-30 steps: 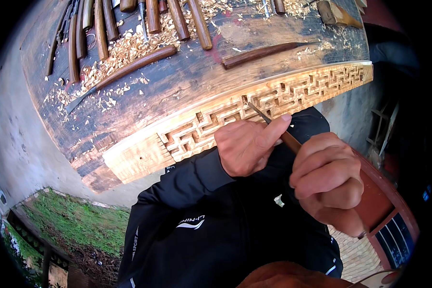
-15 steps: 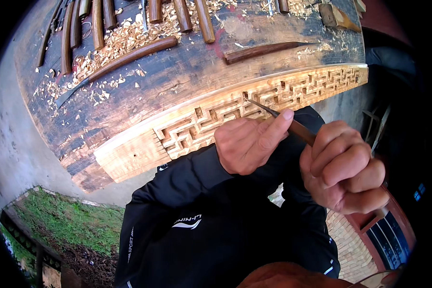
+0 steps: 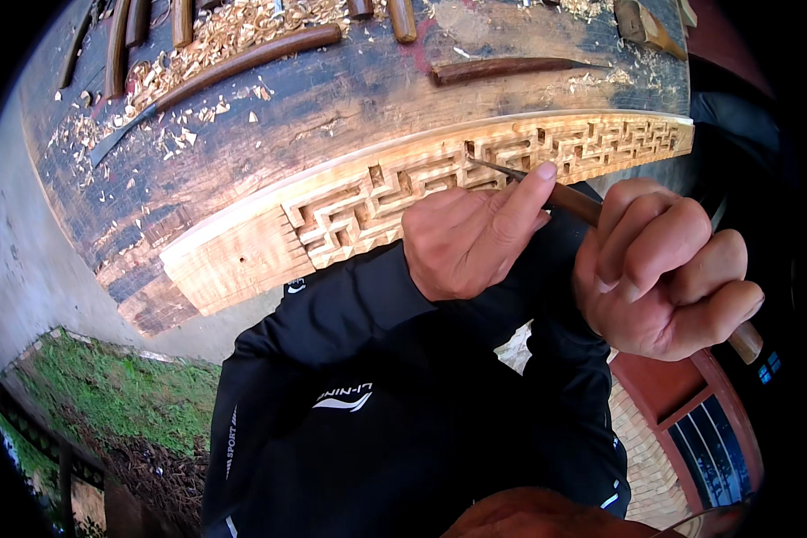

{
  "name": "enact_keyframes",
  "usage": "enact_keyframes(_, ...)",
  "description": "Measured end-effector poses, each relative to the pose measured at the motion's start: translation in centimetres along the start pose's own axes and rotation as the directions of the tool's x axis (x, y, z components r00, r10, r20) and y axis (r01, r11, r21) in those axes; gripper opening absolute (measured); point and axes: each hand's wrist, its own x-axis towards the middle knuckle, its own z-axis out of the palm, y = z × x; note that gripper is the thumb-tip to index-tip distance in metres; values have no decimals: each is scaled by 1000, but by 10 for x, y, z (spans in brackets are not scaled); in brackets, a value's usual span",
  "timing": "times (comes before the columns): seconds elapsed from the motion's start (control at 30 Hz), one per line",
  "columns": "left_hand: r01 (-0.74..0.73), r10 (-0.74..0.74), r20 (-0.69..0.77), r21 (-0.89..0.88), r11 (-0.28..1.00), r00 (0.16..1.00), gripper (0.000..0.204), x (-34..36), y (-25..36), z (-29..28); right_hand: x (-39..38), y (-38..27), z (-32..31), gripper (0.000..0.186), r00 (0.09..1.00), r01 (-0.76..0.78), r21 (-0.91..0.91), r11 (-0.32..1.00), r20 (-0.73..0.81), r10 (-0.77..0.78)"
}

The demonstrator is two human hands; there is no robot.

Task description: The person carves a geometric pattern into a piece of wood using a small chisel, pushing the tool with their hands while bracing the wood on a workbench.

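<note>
The right hand [image 3: 665,273] is closed round the wooden handle of a chisel [image 3: 576,204], fingers curled over it, while the left hand [image 3: 471,240] clamps the tool nearer its blade, thumb laid across it. The blade's tip meets the pattern cut into a pale wooden board [image 3: 394,190], which lies along the near edge of the bench [image 3: 332,108].
</note>
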Motion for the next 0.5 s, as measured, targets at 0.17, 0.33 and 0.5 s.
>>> enact_keyframes(0.17,2,-3,-39,-22,1000,999,77,0,0,3,0,2,2,53,997,50,33,998,-54,-48)
enact_keyframes(0.33,16,-16,-33,-8,1000,999,79,-1,0,1,1,2,0,53,1000,24,16,1000,-11,-24)
enact_keyframes(0.5,11,-13,-66,-31,999,998,79,-1,-2,5,4,0,5,53,999,-2,-32,1000,-36,1)
